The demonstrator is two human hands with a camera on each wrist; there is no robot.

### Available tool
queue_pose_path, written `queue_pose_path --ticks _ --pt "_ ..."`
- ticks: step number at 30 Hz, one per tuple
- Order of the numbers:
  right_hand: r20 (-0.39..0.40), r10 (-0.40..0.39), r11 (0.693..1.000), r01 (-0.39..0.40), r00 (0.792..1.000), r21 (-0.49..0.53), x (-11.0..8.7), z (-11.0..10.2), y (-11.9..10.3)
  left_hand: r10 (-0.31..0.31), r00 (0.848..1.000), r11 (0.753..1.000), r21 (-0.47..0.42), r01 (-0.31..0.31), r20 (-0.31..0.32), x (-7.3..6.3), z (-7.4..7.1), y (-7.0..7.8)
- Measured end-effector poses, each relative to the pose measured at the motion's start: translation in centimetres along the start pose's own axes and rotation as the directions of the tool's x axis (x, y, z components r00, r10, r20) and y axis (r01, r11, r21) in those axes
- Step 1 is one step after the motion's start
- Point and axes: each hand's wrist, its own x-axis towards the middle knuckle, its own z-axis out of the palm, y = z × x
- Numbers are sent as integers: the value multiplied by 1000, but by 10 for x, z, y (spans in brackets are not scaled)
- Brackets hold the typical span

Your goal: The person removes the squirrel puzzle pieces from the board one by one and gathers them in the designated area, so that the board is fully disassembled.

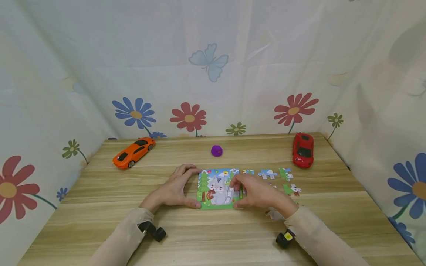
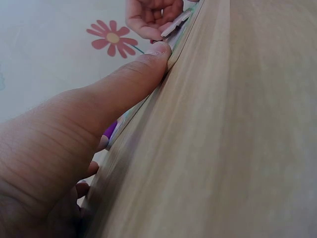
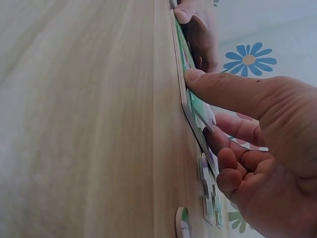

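A puzzle board (image 1: 206,201) with a picture of a grey squirrel lies flat on the table. My left hand (image 1: 176,186) spans the board's left side, thumb on the lower left corner and fingertips by the upper left corner. Over the board's right part is my right hand (image 1: 255,191). It pinches a jigsaw piece (image 3: 200,110) between thumb and fingers, and the piece is tilted, one edge raised off the board. The same jigsaw piece (image 2: 177,24) shows edge-on in the left wrist view.
Several loose jigsaw pieces (image 1: 267,174) lie right of the board, and another piece (image 1: 274,214) is partly under my right wrist. An orange toy car (image 1: 134,153) stands back left, a red toy car (image 1: 303,150) back right. A small purple object (image 1: 216,150) sits behind the board.
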Motion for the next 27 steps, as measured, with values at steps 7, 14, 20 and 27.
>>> queue_pose_path --ticks 7,14,20,27 --pt "5 22 1000 -22 1000 2 -1 -1 -1 -9 1000 1000 3 9 7 0 -1 2" --pt "2 17 1000 -17 1000 -16 -1 -1 -2 -21 1000 1000 -4 21 8 0 -2 4" --pt "0 4 1000 -4 1000 -8 0 -1 -1 -30 1000 1000 -4 30 10 0 -2 5" --pt "-10 25 999 -25 1000 27 -1 -6 -2 -27 1000 1000 -2 27 11 0 -2 5"
